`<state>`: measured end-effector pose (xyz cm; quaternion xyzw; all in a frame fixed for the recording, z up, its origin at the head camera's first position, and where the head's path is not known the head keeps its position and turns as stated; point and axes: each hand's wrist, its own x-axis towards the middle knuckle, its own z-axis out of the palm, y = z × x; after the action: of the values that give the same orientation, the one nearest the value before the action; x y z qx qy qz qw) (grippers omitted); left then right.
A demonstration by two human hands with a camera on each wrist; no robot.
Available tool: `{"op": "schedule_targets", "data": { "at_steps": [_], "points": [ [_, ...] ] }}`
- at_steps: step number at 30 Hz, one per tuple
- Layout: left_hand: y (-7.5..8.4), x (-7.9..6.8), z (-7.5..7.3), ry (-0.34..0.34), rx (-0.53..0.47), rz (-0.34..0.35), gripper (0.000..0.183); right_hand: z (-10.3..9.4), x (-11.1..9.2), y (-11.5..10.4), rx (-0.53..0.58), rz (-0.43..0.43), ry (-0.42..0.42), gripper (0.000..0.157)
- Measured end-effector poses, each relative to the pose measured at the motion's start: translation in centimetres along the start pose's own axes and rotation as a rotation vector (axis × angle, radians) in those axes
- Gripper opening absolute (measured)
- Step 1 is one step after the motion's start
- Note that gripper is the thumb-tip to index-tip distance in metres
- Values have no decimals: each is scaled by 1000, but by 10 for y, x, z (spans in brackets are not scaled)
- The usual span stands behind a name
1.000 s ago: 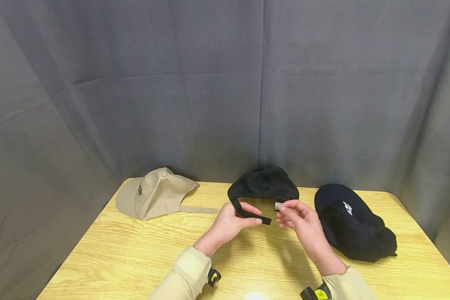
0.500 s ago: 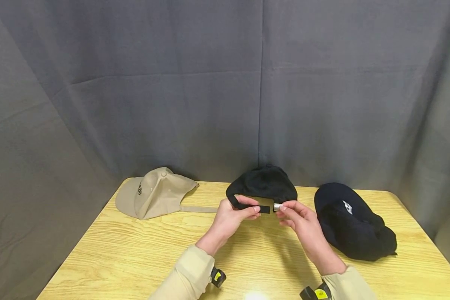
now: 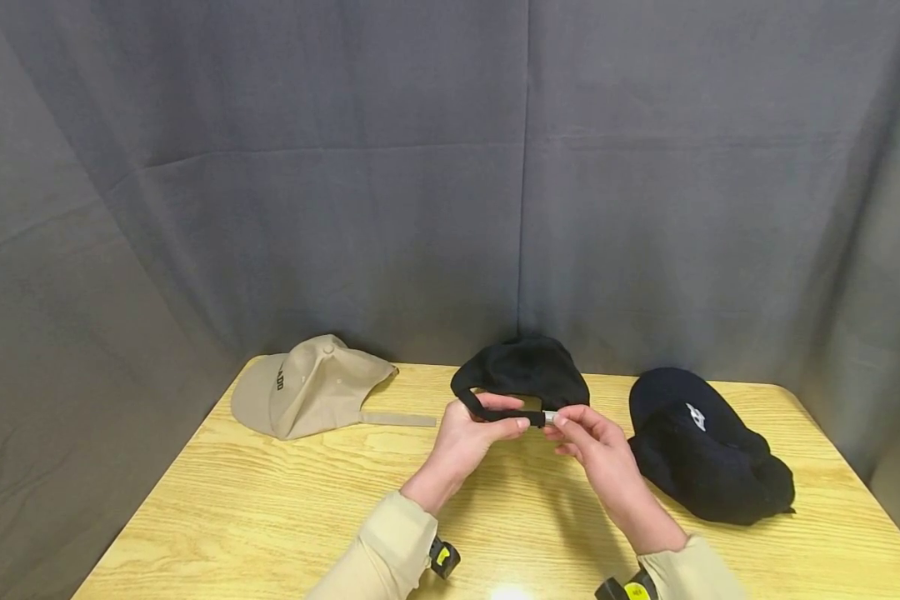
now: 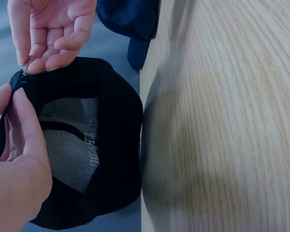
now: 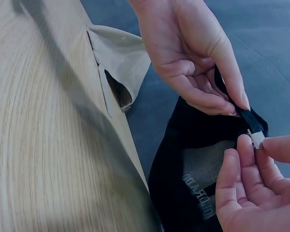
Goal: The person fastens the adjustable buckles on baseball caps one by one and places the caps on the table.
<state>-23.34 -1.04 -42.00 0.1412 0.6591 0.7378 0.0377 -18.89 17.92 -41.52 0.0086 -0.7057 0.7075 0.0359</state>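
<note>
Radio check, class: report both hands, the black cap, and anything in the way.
Left hand pinches strap; right hand pinches buckle. Black cap: strap end at buckle, threading unclear. Nothing seen blocking; beige cap, navy cap off aside.

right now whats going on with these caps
A person is working on the black cap. The left hand pinches its strap near the end, and the right hand holds its metal buckle. The strap's end is at the buckle; how far it is threaded, I can't tell. The tan cap lies to the left, its strap loose, and the navy cap to the right.
</note>
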Motion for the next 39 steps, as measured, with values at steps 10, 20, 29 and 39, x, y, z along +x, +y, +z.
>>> {"op": "schedule_targets", "data": {
  "at_steps": [10,20,29,39],
  "points": [
    [-3,1,-3,8,-65,-18,21,1,0,0,-4,-14,-4,20],
    [-1,-1,-2,-48,-136,-38,20,2,-1,2,7,-9,-5,18],
    [-4,1,-6,-114,33,8,18,2,-1,3,-10,-29,-26,20],
    [-8,1,-6,-118,79,-15,18,5,0,5,-47,12,-42,18]
  ]
}}
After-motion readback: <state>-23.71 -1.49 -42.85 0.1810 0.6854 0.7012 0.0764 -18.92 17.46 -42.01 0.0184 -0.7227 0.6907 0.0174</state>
